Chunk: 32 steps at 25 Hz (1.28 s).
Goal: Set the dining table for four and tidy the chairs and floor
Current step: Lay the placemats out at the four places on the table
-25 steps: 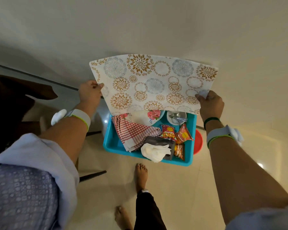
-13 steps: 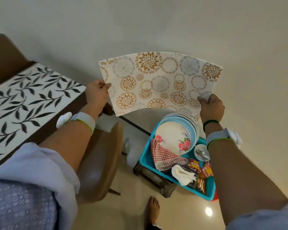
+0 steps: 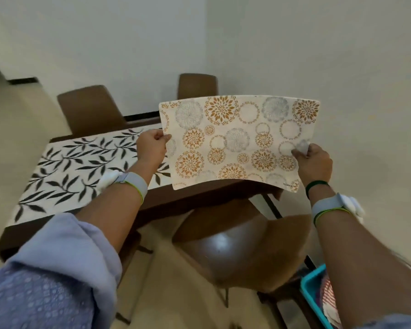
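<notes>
Pinching the left edge of the flowery mat [image 3: 237,141], your left hand [image 3: 152,148] holds it up in the air. Under that arm is the brown table [image 3: 190,198], with a white cloth [image 3: 76,167] full of black leaves on top. One far chair [image 3: 90,108] stands behind the table. The mat is up over the table's right end and bends a little. Below it sits a shiny near chair [image 3: 242,245], close to the table. Your right hand [image 3: 314,162] pinches the mat's right edge, near the bottom corner. Down in the corner peeks a blue tray [image 3: 312,288] with a red checked towel [image 3: 328,295] inside.
</notes>
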Each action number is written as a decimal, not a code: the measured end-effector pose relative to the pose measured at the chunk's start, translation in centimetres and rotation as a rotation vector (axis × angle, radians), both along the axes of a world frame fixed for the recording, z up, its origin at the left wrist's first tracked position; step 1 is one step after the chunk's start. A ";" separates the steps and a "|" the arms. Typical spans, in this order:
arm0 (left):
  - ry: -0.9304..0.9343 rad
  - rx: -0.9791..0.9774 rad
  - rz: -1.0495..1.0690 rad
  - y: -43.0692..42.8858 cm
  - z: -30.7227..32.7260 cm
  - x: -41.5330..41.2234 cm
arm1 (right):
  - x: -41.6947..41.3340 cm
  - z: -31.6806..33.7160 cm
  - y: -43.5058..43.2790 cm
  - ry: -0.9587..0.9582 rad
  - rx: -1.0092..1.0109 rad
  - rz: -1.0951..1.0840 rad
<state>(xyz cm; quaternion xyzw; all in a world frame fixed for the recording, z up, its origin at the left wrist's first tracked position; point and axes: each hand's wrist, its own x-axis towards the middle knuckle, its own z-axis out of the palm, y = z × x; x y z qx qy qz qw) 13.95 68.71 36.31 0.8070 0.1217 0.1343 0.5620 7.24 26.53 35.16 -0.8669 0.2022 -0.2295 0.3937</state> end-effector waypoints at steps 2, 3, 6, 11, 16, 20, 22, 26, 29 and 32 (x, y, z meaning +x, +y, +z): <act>0.001 0.037 0.079 5.3 0.0 -0.2 | 3.6 -0.3 5.1 -0.012 0.079 0.080; 0.010 0.061 0.117 7.8 -0.3 0.2 | 5.4 -0.7 7.5 0.005 0.132 0.112; 0.064 0.119 0.179 12.8 -2.0 2.3 | 11.1 -3.4 12.3 0.006 0.277 0.173; 0.192 0.094 0.226 17.3 -6.7 9.1 | 20.9 -9.1 16.6 0.095 0.352 0.153; 0.363 0.069 0.242 19.3 -14.2 14.8 | 27.8 -15.5 18.3 0.256 0.269 0.154; 0.498 0.024 0.254 21.4 -21.3 18.4 | 31.4 -20.2 19.1 0.363 0.279 0.150; 0.548 0.001 0.264 22.1 -24.3 19.6 | 32.6 -22.5 19.2 0.398 0.260 0.121; 0.591 0.125 0.302 21.4 -26.4 21.4 | 34.4 -25.1 19.5 0.444 0.096 0.146; 0.642 0.288 0.255 20.8 -27.2 21.2 | 34.2 -26.7 19.4 0.517 -0.041 0.188; 0.672 0.617 0.022 20.6 -27.8 20.0 | 33.4 -28.3 19.9 0.497 -0.325 0.331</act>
